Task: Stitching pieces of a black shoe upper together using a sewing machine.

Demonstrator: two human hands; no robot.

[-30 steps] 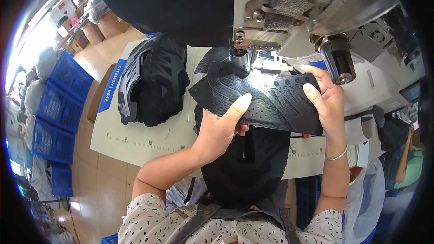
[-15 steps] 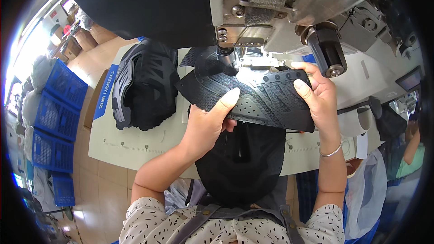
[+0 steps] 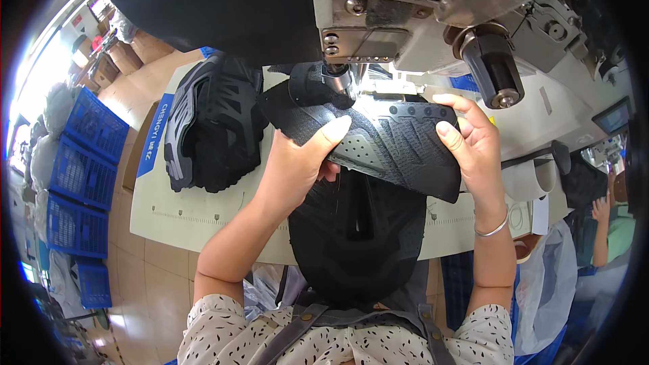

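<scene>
A black textured shoe upper (image 3: pixel 412 145) with a row of eyelets lies under the lit foot of a sewing machine (image 3: pixel 368 44). My left hand (image 3: pixel 301 152) is closed on its left part, thumb on top beside a grey perforated patch, most of the fingers hidden beneath. At the right end my right hand (image 3: pixel 476 142) pinches it, thumb on the upper face near the eyelets. More black upper material (image 3: pixel 355 243) hangs over the table's near edge, below my hands. How it joins the held part I cannot tell.
A pile of black and grey shoe uppers (image 3: pixel 216 122) sits on the pale table (image 3: pixel 196 213) to the left. A dark cylindrical machine part (image 3: pixel 492 71) juts down at right. Blue crates (image 3: pixel 81 169) stand far left. Another person's arm (image 3: pixel 600 230) shows far right.
The held upper has turned slightly clockwise, its left end moving away from me and its right end a little nearer. Both hands keep their grip.
</scene>
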